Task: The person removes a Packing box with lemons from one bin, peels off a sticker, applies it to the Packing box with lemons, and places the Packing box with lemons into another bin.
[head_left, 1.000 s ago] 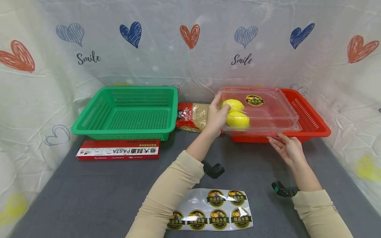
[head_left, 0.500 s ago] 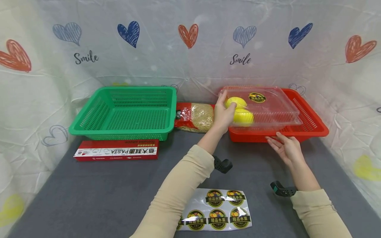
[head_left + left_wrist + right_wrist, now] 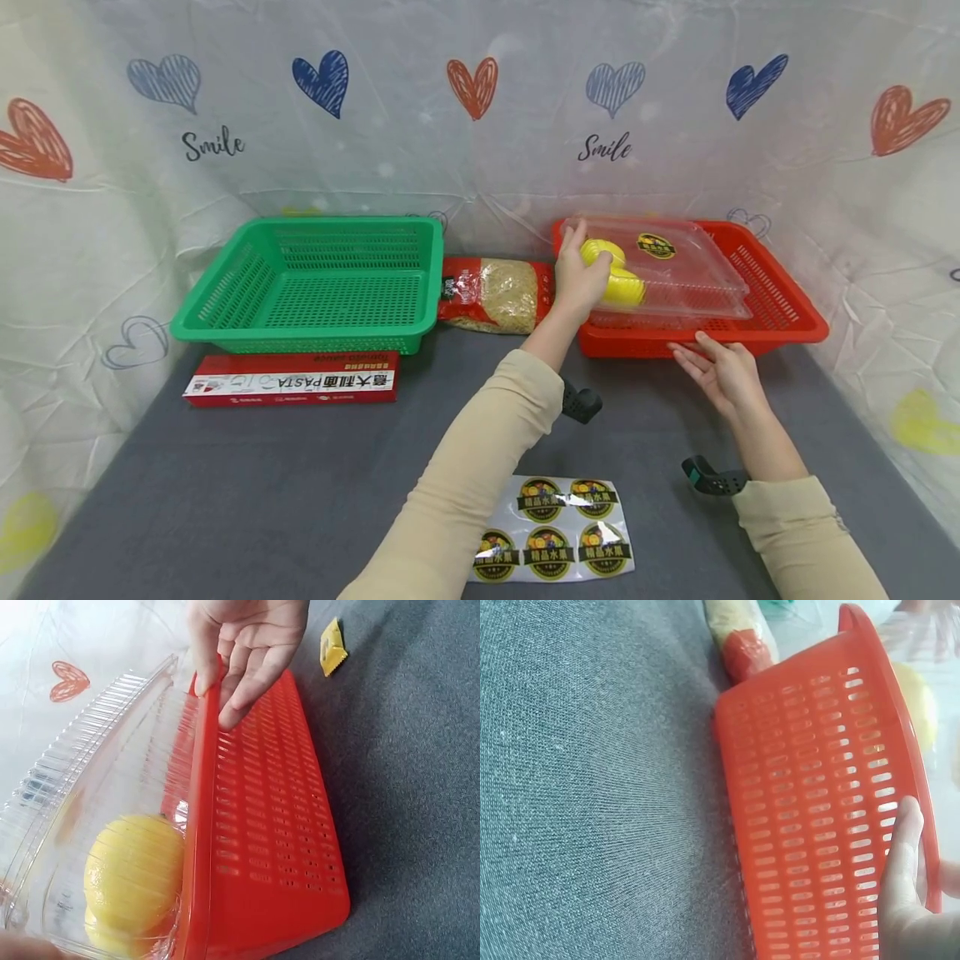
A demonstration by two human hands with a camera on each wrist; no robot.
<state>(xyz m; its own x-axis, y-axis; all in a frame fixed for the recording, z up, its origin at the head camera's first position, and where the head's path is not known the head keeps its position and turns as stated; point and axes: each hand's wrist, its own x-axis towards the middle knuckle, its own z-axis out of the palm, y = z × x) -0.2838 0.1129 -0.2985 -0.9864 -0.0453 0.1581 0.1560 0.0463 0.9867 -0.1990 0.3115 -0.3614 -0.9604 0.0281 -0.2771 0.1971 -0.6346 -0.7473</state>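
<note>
My left hand (image 3: 583, 277) grips the left end of a clear plastic fruit box (image 3: 693, 279), which tilts inside the red basket (image 3: 795, 321). Two yellow fruits (image 3: 624, 287), which look like lemons, lie at the box's left end beneath a round black-and-gold sticker (image 3: 656, 246) on the lid. From the left wrist, one yellow fruit (image 3: 135, 870) shows through the plastic, close to the basket's rim. My right hand (image 3: 727, 375) holds the basket's front rim. In the left wrist view its thumb lies over the rim, with the fingers (image 3: 259, 679) against the outer wall.
A green basket (image 3: 345, 340) stands at the left, with a red pasta box (image 3: 292, 381) before it. Between the baskets lies a red-and-tan food bag (image 3: 506, 296). A sheet of round stickers (image 3: 558, 529) lies near the front. A small yellow packet (image 3: 332, 646) shows beside the red basket.
My left hand has moved the fruit box right and lowered it further into the red basket. More of the food bag is exposed. The right hand stays at the rim.
</note>
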